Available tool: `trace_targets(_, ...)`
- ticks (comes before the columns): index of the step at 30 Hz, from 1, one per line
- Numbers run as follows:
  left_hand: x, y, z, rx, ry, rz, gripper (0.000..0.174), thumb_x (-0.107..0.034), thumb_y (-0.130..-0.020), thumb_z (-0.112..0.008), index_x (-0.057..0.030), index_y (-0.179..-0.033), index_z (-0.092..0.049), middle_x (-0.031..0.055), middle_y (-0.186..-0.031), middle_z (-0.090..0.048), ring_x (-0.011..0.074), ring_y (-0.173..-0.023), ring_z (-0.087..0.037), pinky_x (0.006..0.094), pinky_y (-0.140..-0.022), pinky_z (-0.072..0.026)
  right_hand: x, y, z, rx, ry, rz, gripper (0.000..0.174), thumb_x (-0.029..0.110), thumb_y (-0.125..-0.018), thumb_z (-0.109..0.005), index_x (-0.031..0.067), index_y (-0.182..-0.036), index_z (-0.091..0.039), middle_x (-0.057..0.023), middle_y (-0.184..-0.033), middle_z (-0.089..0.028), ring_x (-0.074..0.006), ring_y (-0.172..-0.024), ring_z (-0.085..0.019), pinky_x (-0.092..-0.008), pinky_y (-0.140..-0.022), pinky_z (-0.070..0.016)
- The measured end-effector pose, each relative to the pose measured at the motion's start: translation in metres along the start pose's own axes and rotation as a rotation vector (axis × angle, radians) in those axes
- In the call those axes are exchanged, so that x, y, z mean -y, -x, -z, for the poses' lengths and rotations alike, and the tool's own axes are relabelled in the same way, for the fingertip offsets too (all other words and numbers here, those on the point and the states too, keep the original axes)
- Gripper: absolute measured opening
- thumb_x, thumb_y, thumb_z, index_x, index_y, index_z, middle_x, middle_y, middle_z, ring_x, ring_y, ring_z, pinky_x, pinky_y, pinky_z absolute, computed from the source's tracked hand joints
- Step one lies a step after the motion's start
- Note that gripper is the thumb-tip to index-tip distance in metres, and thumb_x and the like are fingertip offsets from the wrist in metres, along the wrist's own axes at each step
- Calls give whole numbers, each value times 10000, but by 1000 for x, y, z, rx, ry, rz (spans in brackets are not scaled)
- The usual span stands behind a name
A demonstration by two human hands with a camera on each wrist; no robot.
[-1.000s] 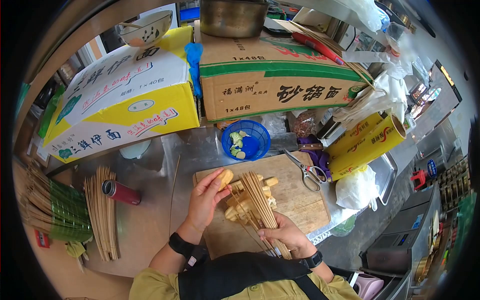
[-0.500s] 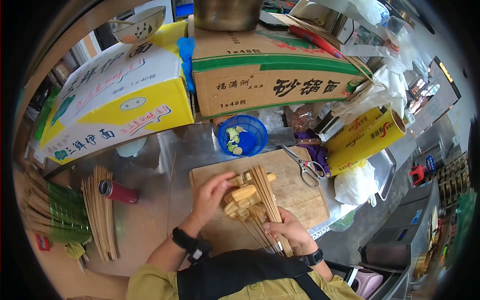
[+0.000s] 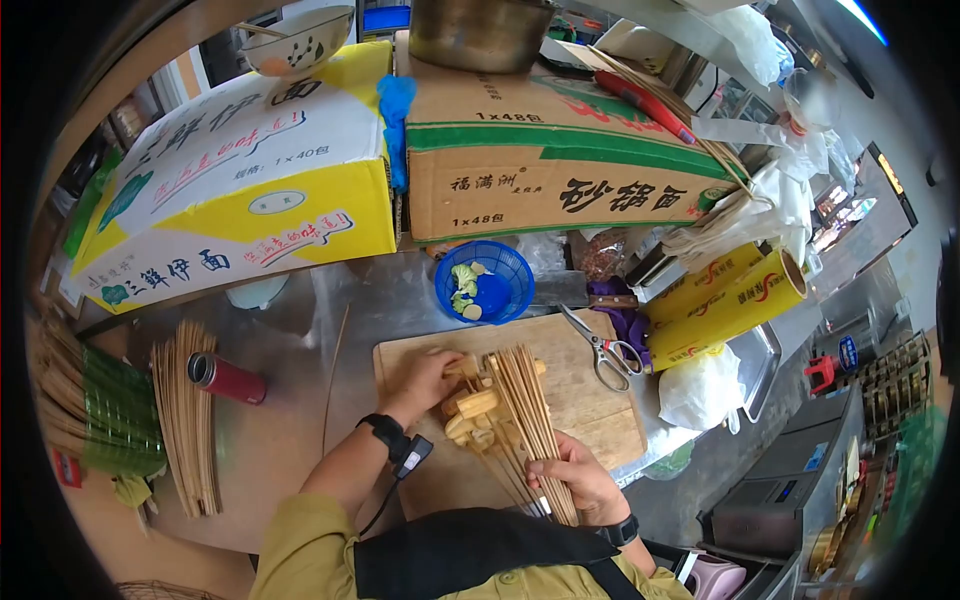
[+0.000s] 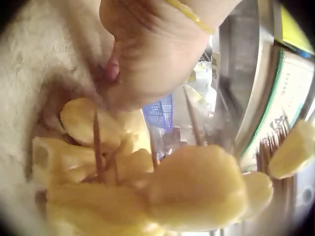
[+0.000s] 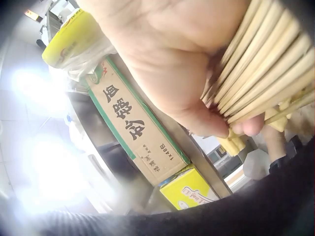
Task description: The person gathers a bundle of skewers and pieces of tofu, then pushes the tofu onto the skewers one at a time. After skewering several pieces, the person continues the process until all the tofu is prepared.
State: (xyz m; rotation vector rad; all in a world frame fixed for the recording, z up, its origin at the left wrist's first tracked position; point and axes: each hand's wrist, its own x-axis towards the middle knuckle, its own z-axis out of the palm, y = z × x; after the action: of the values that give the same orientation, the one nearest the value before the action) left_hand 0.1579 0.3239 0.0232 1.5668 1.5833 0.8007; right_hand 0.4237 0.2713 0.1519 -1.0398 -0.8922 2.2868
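Note:
My right hand (image 3: 582,478) grips a fanned bundle of bare wooden skewers (image 3: 527,405) over the cutting board (image 3: 600,425); its thumb lies across them in the right wrist view. Thinner sticks beside the bundle run up to yellow pieces (image 3: 477,403), some pierced by sticks in the left wrist view. My left hand (image 3: 425,383) is at the yellow pieces on the board's left part. Its fingertips are hidden in the left wrist view, so whether they pinch a piece cannot be told. Large yellow chunks (image 4: 197,189) fill the front of that view.
Behind the board stand a blue basket (image 3: 512,287) with green and white pieces and a cleaver (image 3: 560,290). Scissors (image 3: 608,362) lie on its right part. Left are a red bottle (image 3: 240,382) and loose skewers (image 3: 183,430). Boxes (image 3: 500,195) line the back.
My left hand held up a yellow piece one second ago; that piece left its fingers, and the hand went down to the pieces on the board. My right hand keeps its grip on the skewers.

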Motion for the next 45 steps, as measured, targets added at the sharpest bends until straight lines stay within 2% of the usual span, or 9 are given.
trace_targets(3, 27, 4, 1, -194, 737, 145, 301, -68, -839, -603, -6, -1128, -543, 86, -1081, -563, 182, -941, -590, 290, -830, -497, 4, 1, -5, -31, 19, -41, 278, -34, -763, -620, 2, -1024, -530, -39, -721, -574, -107, -605, -560, -229, -554, -450)
trace_targets(6, -40, 40, 47, -347, 1129, 162, 301, -67, -870, -564, 22, -1151, -503, 88, -1035, -555, 157, -896, -596, 271, -803, -514, 5, -1, -9, -20, 46, -61, 291, -44, -748, -639, 5, -1015, -535, -46, -739, -591, -98, -597, -546, -220, -547, -434)
trace_targets(11, -93, 63, 65, -283, 1170, 119, 346, -48, -867, -565, 37, -1192, -483, 95, -1066, -561, 169, -903, -606, 290, -810, -525, 4, -6, -13, 24, 121, -45, 312, -45, -727, -662, 11, -1008, -540, -59, -743, -610, -89, -574, -521, -210, -522, -396)
trace_targets(24, -111, 65, 46, -264, 860, 21, 411, 6, -851, -573, 26, -1252, -489, 79, -1054, -596, 139, -909, -608, 248, -797, -520, 5, -1, -12, 58, 136, -45, 295, -31, -727, -687, 23, -972, -531, -69, -727, -611, -83, -563, -513, -194, -516, -382)
trace_targets(33, -134, 79, 44, -473, -39, -310, 394, 4, -710, -649, -80, -1095, -648, 67, -836, -541, 182, -765, -580, 256, -709, -500, 1, 0, -10, 31, 139, -6, 299, -39, -720, -685, 24, -969, -531, -48, -781, -596, -95, -632, -565, -201, -543, -410)
trace_targets(39, -139, 83, 33, -241, 75, -312, 455, -75, -711, -704, -85, -1154, -600, 76, -906, -570, 213, -830, -591, 282, -745, -484, 2, -2, -1, 21, 162, 35, 259, 12, -762, -670, 40, -975, -525, -3, -770, -570, -63, -593, -517, -189, -531, -406)
trace_targets(40, -128, 81, 33, -255, 119, -313, 484, -115, -769, -684, -75, -1228, -535, 87, -996, -571, 196, -956, -567, 303, -818, -464, 1, 0, -1, 15, 161, 41, 257, 15, -763, -670, 40, -974, -525, -6, -771, -570, -64, -585, -516, -189, -526, -404)
trace_targets(43, -72, 64, 19, -451, 407, -50, 444, -166, -854, -621, -54, -1262, -487, 89, -1062, -551, 179, -1060, -513, 322, -892, -430, -3, -1, 6, 45, 89, -17, 255, 24, -768, -672, 42, -975, -525, -13, -775, -569, -64, -584, -514, -185, -523, -395)
trace_targets(45, -55, 64, 8, -271, 698, 113, 390, -296, -942, -490, -58, -1251, -482, 85, -1105, -537, 168, -1092, -485, 303, -891, -419, -6, -3, 5, 80, 50, -26, 267, 0, -759, -671, 32, -982, -529, -40, -770, -593, -72, -567, -515, -186, -514, -394)
